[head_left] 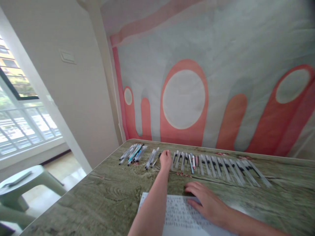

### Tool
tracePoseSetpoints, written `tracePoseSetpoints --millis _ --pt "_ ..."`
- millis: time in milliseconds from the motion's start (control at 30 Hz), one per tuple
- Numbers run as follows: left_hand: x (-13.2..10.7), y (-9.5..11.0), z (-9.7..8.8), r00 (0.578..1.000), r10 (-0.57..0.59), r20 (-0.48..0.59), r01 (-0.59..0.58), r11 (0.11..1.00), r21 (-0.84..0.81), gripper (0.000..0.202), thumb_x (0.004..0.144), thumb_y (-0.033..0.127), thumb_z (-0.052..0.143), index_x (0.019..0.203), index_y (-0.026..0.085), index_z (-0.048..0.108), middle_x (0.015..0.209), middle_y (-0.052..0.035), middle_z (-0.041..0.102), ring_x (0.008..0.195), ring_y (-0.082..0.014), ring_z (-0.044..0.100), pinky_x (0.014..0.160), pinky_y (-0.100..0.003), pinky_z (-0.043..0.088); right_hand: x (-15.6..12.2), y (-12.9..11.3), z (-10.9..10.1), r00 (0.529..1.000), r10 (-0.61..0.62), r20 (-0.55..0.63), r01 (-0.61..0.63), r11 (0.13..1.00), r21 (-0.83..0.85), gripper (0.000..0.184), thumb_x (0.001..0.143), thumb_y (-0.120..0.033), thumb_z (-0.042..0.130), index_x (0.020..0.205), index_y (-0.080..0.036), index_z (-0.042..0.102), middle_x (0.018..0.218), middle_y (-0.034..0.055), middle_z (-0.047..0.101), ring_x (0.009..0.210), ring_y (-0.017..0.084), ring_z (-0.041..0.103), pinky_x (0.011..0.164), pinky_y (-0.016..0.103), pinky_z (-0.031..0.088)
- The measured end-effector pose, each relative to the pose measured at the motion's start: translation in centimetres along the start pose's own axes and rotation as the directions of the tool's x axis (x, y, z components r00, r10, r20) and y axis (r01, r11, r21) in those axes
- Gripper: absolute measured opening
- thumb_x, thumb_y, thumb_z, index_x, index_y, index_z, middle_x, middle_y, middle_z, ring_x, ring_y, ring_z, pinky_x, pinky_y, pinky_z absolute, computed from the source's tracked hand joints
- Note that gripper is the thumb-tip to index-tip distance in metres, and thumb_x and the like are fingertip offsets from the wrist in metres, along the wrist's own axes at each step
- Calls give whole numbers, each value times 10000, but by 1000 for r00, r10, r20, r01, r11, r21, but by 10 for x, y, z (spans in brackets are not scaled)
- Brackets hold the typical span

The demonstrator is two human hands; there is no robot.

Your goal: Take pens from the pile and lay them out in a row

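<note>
My left hand (166,159) reaches far across the table, its fingers closed, between a small group of pens (152,158) and a long row of clear-barrelled pens (218,167). What its fingers hold, if anything, is hidden. A pen with a dark end (156,160) lies just left of that hand. My right hand (208,201) rests with fingers stretched out over the upper edge of a sheet of paper (180,213) covered in handwriting. Part of the sheet is covered by my left forearm. Within the row lie a pale blue pen (191,164) and a pink one (196,161).
A loose pile of pens (134,153) lies at the far left of the green-brown marbled table (105,196). The table's far edge runs along a wall with a red and grey mural (183,131). On the left stands a pale green stool (36,178).
</note>
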State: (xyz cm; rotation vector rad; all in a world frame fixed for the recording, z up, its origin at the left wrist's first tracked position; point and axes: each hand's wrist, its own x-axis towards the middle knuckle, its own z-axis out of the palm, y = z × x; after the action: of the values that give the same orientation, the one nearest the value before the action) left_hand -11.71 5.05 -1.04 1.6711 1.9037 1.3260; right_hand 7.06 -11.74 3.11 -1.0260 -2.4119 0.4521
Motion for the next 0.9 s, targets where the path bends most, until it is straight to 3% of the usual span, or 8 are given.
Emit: tracePoseSetpoints --millis 100,233,433,567,767,900 --pt "2 1 -1 1000 -31 0 31 999 -10 342 834 310 310 897 132 595 868 -85 633 811 -141 565 714 -222 383 -22 -3 3 999 -33 4 33 999 -2 324 786 -366 481 1075 -231 545 1143 77 522 1063 220 441 901 371 355" --pt "7 4 -10 999 -46 3 46 998 49 281 811 259 377 934 115 585 866 -84 633 785 -131 572 706 -216 396 -34 -6 8 999 -48 -4 48 998 -44 362 785 -390 469 1101 -226 537 1183 91 503 1093 237 423 927 403 341" --pt "17 -3 -49 999 -39 -31 46 963 267 197 733 140 485 900 124 587 961 -122 590 939 -180 522 840 -268 335 -37 -13 19 994 -89 -59 82 991 -110 325 769 -328 489 1057 -193 559 1132 109 529 1055 238 448 894 387 377" --pt "17 -8 -68 997 -69 -32 77 901 427 152 748 163 476 840 128 591 984 -152 570 976 -214 506 834 -288 330 -37 -15 37 982 -174 -77 157 970 -184 366 724 -371 548 1039 -185 557 1092 103 548 1028 250 456 857 371 404" --pt "20 -6 -70 991 -135 -4 118 846 519 150 748 222 496 812 129 593 935 -161 598 938 -223 533 772 -278 362 -27 -24 71 901 -368 -230 298 910 -287 391 711 -498 530 935 -179 551 941 75 584 906 221 494 758 333 440" --pt "28 -5 -76 982 -189 12 153 827 541 140 723 220 519 772 125 608 857 -166 627 870 -230 566 722 -280 382 -22 -31 84 863 -390 -323 293 905 -308 254 743 -414 535 882 -201 549 900 41 592 872 197 503 725 301 438"
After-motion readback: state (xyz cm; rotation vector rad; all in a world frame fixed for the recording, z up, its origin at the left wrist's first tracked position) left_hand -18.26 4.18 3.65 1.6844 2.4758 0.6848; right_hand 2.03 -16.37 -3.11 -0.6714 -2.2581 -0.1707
